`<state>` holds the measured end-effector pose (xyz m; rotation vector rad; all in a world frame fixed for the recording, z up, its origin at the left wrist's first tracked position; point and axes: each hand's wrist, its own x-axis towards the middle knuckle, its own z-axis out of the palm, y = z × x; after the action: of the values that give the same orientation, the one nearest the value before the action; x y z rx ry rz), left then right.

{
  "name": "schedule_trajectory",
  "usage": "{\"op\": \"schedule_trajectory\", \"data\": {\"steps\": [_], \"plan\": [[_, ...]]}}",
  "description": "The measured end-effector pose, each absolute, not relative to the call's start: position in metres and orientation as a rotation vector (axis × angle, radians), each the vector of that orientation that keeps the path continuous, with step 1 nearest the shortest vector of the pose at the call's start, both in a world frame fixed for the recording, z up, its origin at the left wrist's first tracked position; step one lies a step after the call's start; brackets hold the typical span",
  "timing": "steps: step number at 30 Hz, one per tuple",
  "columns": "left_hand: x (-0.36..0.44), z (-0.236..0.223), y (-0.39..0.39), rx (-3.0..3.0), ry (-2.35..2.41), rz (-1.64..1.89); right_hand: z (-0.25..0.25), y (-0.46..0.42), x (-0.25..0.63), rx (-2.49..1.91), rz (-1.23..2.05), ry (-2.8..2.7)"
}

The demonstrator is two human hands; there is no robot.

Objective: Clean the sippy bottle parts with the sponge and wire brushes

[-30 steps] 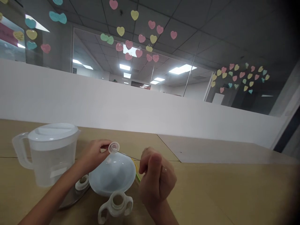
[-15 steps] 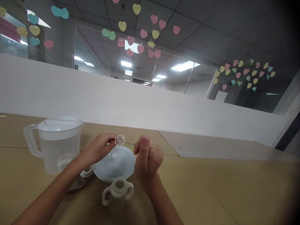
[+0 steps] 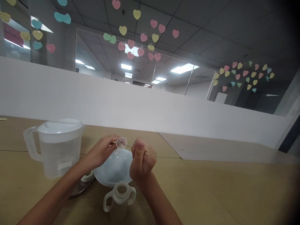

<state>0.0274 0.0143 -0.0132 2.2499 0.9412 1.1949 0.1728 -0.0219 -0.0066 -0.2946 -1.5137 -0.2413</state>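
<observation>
My left hand (image 3: 102, 151) pinches a clear bottle nipple (image 3: 121, 142) by its edge, with its open round base facing me. A thin wire-stemmed tool (image 3: 127, 146) runs from my right hand (image 3: 143, 159) into that base. The fist of my right hand is wrapped round the tool and hides its other end; the tip inside the nipple is too small to make out. Both hands are above a pale blue bowl (image 3: 112, 170). In front of the bowl an uncapped two-handled baby bottle (image 3: 120, 200) stands upright.
A lidded clear pitcher (image 3: 59, 153) stands on the left of the wooden table (image 3: 211, 187). Partly behind my left forearm lies a metal tray (image 3: 82, 188) with a white ring (image 3: 87, 177) on it. A low white wall (image 3: 140, 106) runs along the back.
My right hand has moved left, closer to the nipple, and less of the wire stem shows between my hands. My left hand still holds the nipple. The view has tilted slightly up.
</observation>
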Motion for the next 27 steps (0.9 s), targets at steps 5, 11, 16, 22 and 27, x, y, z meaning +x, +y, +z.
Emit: {"op": "schedule_trajectory", "data": {"steps": [5,11,16,22,27], "plan": [[0.030,-0.015,0.013,2.210,0.905,1.241,-0.009,-0.020,0.171,-0.306,-0.286,-1.520],[0.030,-0.013,0.009,2.173,0.855,1.251,-0.012,-0.011,0.171,-0.320,-0.294,-1.531],[0.034,-0.007,-0.001,2.190,0.854,1.232,-0.016,-0.003,0.170,-0.392,-0.318,-1.547],[0.038,-0.007,0.001,2.223,0.804,1.147,-0.026,0.007,0.165,-0.610,-0.399,-1.678],[0.036,-0.009,0.010,2.167,0.813,1.108,-0.018,0.001,0.166,-0.795,-0.089,-1.671]]}}
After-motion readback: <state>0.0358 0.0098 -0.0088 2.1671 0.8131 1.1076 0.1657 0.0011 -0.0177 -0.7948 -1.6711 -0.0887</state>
